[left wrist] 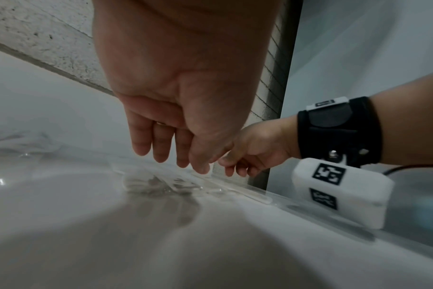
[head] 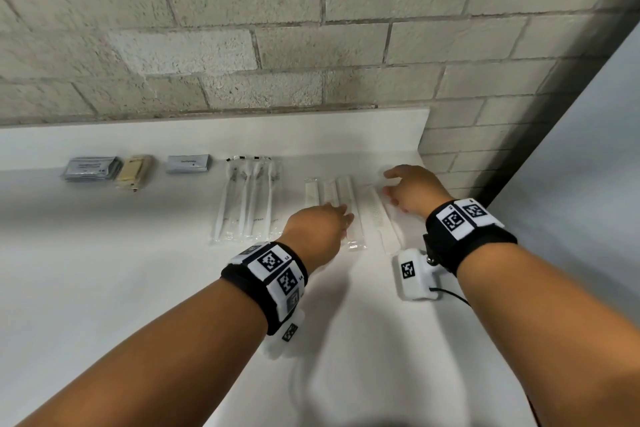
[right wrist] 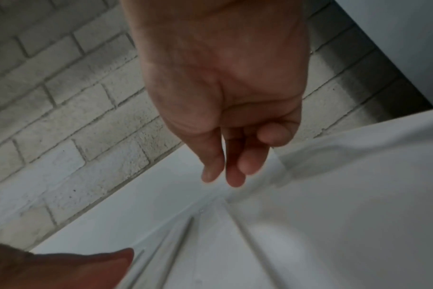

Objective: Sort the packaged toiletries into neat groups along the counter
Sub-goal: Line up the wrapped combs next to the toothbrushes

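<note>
My left hand (head: 320,229) hangs low over the near end of the row of white combs sealed in clear plastic sleeves (head: 341,208), fingers (left wrist: 161,148) straight and loose, their tips just above the film and gripping nothing. My right hand (head: 412,191) is at the far right end of that row, fingers (right wrist: 235,168) relaxed and pointing down at the rightmost sleeve; whether they press it or only hover I cannot tell, but nothing is curled around it.

The combs lie side by side on the white tabletop (head: 138,288), the right ones fanned slightly askew. To their left sit the white toothbrushes in clear wrappers (head: 247,198), then a flat grey sachet (head: 188,163), a cream-coloured packet (head: 133,170) and a stack of grey-blue sachets (head: 91,168), all along the back near the pale brick wall (head: 311,28).

These sleeves should be very light, with a stiff comb inside slick, crinkly film that slides easily on the smooth surface. I judge it best to nudge them with flat fingertips on the comb's spine, or pinch the sealed end if one must be lifted. Too hard a push could scatter the neighbours.
</note>
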